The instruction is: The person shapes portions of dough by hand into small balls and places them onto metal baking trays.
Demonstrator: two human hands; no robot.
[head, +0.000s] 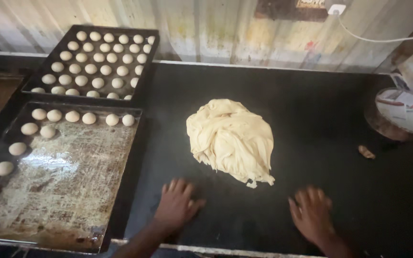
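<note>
Pressing flat on the dark tabletop (311, 110), both hands sit at the near edge. Left hand (177, 206): palm down, fingers spread slightly, nothing visibly held; motion blur, so whether a small piece lies under the palm cannot be told. Right hand (311, 214): also palm down, fingers loosely spread, blurred; same uncertainty underneath.

Dough mass (230, 139): one large pale, folded heap, resting on the tabletop just beyond the hands and between them. It lies far and slightly right of the left hand, far and left of the right hand. Long axis runs roughly from far-left to near-right, ending in a ragged tail at the near-right corner. That tail points into the gap between the hands; the two look about equally close to it. Neither touches the dough.

Open room: bare tabletop right of the dough and between the hands. Near edge of the tabletop runs directly under the wrists, so little room toward the person.

Left side: near tray (68, 191), worn and greasy, with dough balls (71, 116) along its far and left rims only; centre bare. Beyond it, far tray (155, 57), filled with rows of balls.

Right side, mid-distance: a small brown scrap (366, 152); farther right, a round tub (402, 112). A corrugated wall (216, 28) closes the far side.
</note>
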